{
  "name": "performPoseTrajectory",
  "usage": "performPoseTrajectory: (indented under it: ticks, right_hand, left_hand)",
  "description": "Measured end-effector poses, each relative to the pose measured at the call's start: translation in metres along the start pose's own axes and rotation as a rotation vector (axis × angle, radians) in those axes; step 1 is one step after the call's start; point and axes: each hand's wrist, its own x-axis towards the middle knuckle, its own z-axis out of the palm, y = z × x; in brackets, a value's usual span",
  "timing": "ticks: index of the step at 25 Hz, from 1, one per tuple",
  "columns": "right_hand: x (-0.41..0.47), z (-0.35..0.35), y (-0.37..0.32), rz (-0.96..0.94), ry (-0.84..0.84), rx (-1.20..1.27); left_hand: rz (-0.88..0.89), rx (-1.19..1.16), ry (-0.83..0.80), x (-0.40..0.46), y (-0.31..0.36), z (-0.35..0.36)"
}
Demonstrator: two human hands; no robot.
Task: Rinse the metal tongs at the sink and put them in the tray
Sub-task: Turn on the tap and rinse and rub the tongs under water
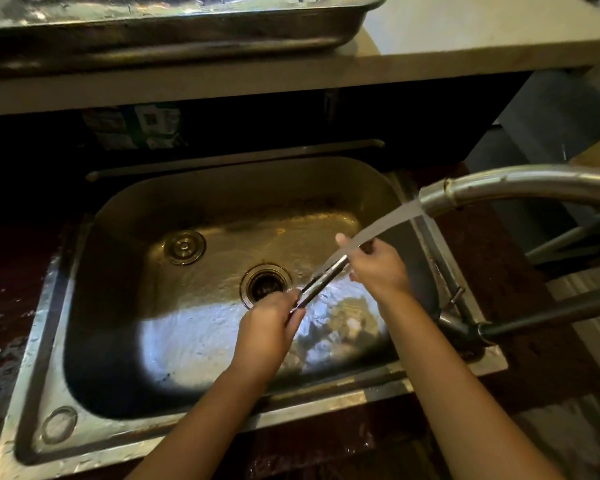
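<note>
The metal tongs (323,280) are held slanted over the steel sink (174,199), just right of the drain (265,285). My left hand (269,332) grips their lower end. My right hand (378,266) grips their upper end. Water streams from the faucet spout (440,199) onto the tongs and my right fingers. The metal tray (174,32) sits on a raised counter behind the sink, at the top of the view.
A round sink plug (184,247) lies on the basin floor left of the drain. The faucet arm (534,183) arches in from the right, with a dark hose (551,315) below it. The dark countertop (11,282) left of the sink is wet.
</note>
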Motion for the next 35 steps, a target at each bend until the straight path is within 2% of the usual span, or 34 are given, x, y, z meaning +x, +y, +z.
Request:
performPoseTrajectory:
  ticks: [2, 4, 6, 9, 11, 16, 18, 20, 24, 27, 30, 32, 35]
  right_hand:
    - [0.003, 0.000, 0.004, 0.051, -0.004, 0.094]
    - [0.002, -0.001, 0.006, 0.078, -0.036, 0.227]
    - [-0.004, -0.002, 0.005, 0.028, -0.104, 0.306]
    - [-0.009, -0.007, -0.003, -0.082, -0.266, 0.351]
    - [-0.011, -0.011, -0.011, -0.122, -0.338, 0.348]
    - [-0.016, -0.014, -0.022, -0.246, -0.344, 0.372]
    - [-0.013, -0.014, -0.023, -0.263, -0.295, 0.394]
    - [-0.007, -0.019, -0.023, -0.265, -0.226, 0.428]
    - [0.001, -0.028, -0.017, -0.259, -0.165, 0.529]
    - [-0.008, -0.015, -0.004, -0.224, -0.194, 0.468]
    - [-0.020, 0.000, -0.001, -0.238, -0.273, 0.432]
    - [-0.021, -0.001, -0.008, -0.271, -0.289, 0.406]
    - [-0.012, -0.010, -0.018, -0.274, -0.233, 0.487]
  left_hand:
    - [0.114, 0.166, 0.035, -0.006, -0.001, 0.003]
    - [0.061, 0.148, 0.012, -0.007, 0.003, 0.004]
    - [-0.107, -0.102, -0.097, -0.001, 0.006, 0.003]
    - [-0.354, -0.638, -0.372, 0.022, 0.006, -0.009]
    - [-0.370, -0.780, -0.463, 0.038, 0.007, -0.019]
    - [-0.274, -0.928, -0.419, 0.064, 0.017, -0.031]
    - [-0.266, -0.938, -0.466, 0.061, 0.014, -0.027]
    - [-0.252, -0.852, -0.565, 0.046, 0.002, -0.020]
    - [-0.348, -0.792, -0.701, 0.015, -0.026, -0.012]
    - [-0.382, -0.803, -0.625, 0.025, -0.018, -0.014]
    - [-0.311, -0.898, -0.517, 0.050, 0.003, -0.025]
    - [-0.329, -0.943, -0.468, 0.053, 0.007, -0.030]
    - [-0.347, -0.915, -0.562, 0.036, -0.003, -0.031]
